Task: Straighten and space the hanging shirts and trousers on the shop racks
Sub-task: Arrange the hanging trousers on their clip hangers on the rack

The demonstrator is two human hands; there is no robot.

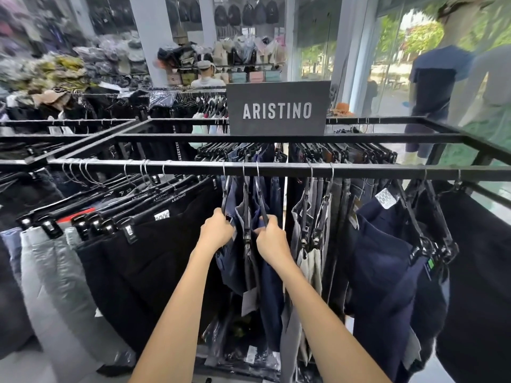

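A black metal rack rail (pixel 276 170) runs across the view with trousers hanging from clip hangers. At its middle hang three navy trousers (pixel 272 294) close together. My left hand (pixel 216 230) grips the near end of the leftmost hanger of the three. My right hand (pixel 271 239) grips the near end of the rightmost hanger and the navy waistband under it. Black and grey trousers (pixel 154 250) fan out to the left. Grey, cream and denim trousers (pixel 323 233) hang just to the right, then navy ones (pixel 387 261).
A dark ARISTINO sign (pixel 278 109) stands on the rack's back bar. More racks of dark clothes lie behind and to the left. Mannequins (pixel 434 87) stand by the glass shopfront at the right. Packaged goods sit on the floor under the rack.
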